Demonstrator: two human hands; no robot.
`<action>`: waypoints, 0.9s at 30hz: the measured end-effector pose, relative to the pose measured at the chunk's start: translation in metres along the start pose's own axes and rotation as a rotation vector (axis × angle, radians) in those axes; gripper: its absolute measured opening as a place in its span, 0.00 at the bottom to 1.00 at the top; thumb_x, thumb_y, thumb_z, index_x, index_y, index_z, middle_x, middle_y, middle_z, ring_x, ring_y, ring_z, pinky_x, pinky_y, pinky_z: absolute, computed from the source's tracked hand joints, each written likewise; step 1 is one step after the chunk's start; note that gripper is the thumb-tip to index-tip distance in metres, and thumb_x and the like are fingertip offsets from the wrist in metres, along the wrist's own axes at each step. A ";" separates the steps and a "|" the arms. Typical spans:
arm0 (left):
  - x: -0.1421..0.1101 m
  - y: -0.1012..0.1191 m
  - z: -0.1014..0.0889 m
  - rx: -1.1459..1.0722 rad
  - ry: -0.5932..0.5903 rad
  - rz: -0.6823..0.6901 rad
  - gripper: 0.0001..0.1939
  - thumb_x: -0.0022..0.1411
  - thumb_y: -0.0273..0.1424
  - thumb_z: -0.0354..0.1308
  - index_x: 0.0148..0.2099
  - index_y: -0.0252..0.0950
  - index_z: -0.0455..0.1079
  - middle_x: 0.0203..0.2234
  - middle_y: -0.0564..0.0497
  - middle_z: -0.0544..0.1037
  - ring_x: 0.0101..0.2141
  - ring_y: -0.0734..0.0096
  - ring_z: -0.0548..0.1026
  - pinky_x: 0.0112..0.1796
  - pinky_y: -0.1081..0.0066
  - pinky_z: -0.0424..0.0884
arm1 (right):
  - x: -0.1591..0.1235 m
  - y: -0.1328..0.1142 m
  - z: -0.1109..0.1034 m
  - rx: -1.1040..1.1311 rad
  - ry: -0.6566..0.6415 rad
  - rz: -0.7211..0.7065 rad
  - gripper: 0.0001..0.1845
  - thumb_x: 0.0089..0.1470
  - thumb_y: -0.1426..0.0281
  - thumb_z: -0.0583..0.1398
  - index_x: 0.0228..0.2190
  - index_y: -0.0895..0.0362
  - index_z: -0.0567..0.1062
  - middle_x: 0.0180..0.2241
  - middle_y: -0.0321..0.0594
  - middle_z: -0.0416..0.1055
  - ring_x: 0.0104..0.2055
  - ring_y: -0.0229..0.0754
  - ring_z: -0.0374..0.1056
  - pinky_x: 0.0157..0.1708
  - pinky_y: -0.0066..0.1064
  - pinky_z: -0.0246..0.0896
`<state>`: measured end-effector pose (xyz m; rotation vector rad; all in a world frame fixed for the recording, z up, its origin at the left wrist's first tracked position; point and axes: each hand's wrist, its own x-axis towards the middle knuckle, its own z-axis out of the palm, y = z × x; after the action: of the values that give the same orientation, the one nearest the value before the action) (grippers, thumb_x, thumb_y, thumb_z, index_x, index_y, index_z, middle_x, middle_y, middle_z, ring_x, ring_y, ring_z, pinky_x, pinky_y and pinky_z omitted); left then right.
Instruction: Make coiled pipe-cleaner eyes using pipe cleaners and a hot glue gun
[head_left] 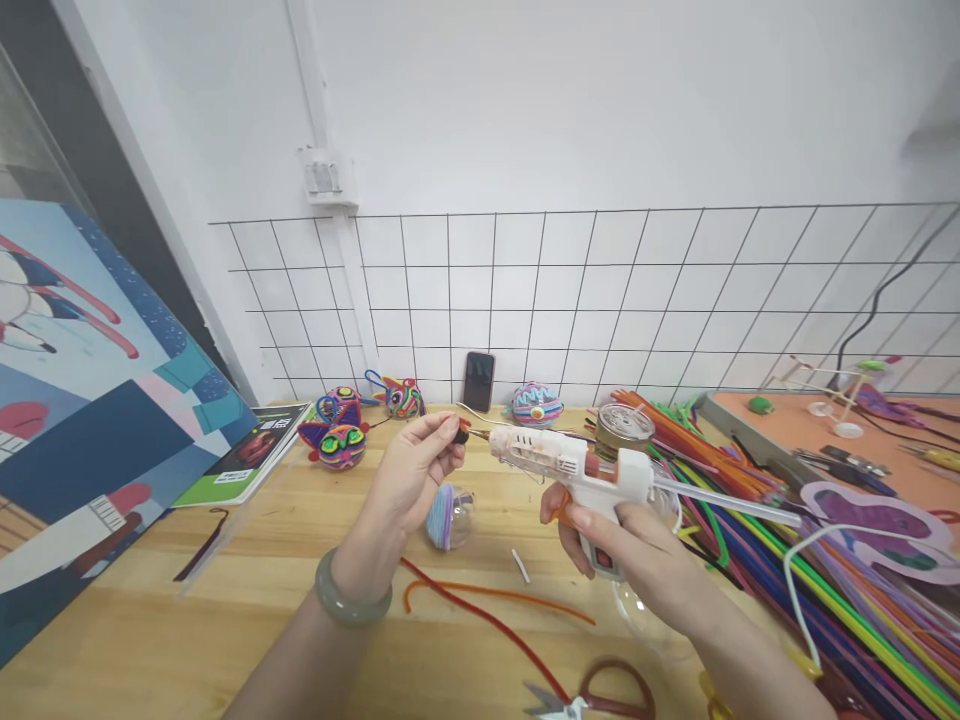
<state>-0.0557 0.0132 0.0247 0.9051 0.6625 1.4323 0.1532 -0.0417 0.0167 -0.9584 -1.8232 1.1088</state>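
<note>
My right hand (615, 540) is wrapped round the handle of a white hot glue gun (536, 450), with a finger at its orange trigger. A clear glue stick (727, 502) sticks out of the gun's back end. Between thumb and fingers, my left hand (424, 460) pinches a small black and orange-red piece (461, 435), too small to name. The gun's nozzle points at this piece and is at or very near it. Below them on the table lies a clear ball (452, 517), partly wrapped in blue and purple strands.
Red (487, 620) and orange pipe cleaners (517, 597) and scissors (577, 705) lie in front. Many coloured pipe cleaners (810, 590) cover the right side. Decorated balls (341, 440), a phone (479, 382) and a tin (625, 428) stand along the back.
</note>
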 end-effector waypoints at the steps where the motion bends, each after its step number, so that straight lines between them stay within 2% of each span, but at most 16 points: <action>1: 0.000 0.000 0.000 0.001 0.001 -0.001 0.08 0.47 0.28 0.64 0.30 0.30 0.70 0.24 0.52 0.73 0.21 0.83 0.68 0.24 0.81 0.66 | 0.000 0.000 0.000 0.008 -0.002 -0.001 0.13 0.58 0.61 0.49 0.32 0.58 0.66 0.17 0.32 0.59 0.21 0.35 0.55 0.23 0.27 0.52; 8: 0.002 -0.002 0.001 -0.013 0.002 -0.015 0.07 0.47 0.27 0.64 0.31 0.31 0.71 0.23 0.53 0.73 0.21 0.83 0.68 0.23 0.81 0.65 | 0.001 -0.001 -0.001 -0.018 -0.007 -0.010 0.19 0.57 0.60 0.49 0.21 0.57 0.65 0.18 0.34 0.59 0.23 0.36 0.57 0.24 0.27 0.55; 20: 0.002 -0.003 0.000 -0.010 0.011 -0.018 0.07 0.46 0.27 0.64 0.31 0.30 0.72 0.25 0.53 0.73 0.21 0.84 0.68 0.23 0.82 0.65 | 0.000 -0.001 -0.002 -0.010 -0.025 0.000 0.20 0.58 0.60 0.49 0.18 0.57 0.62 0.18 0.34 0.59 0.24 0.36 0.58 0.26 0.27 0.56; 27: 0.002 -0.004 -0.001 -0.006 -0.002 -0.029 0.07 0.46 0.27 0.64 0.31 0.30 0.72 0.23 0.54 0.72 0.21 0.84 0.67 0.23 0.82 0.65 | 0.000 -0.002 -0.002 0.011 -0.015 -0.016 0.20 0.58 0.61 0.49 0.18 0.57 0.62 0.20 0.35 0.60 0.24 0.36 0.58 0.25 0.27 0.56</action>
<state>-0.0542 0.0155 0.0208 0.8893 0.6667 1.4065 0.1545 -0.0420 0.0186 -0.9298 -1.8315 1.1177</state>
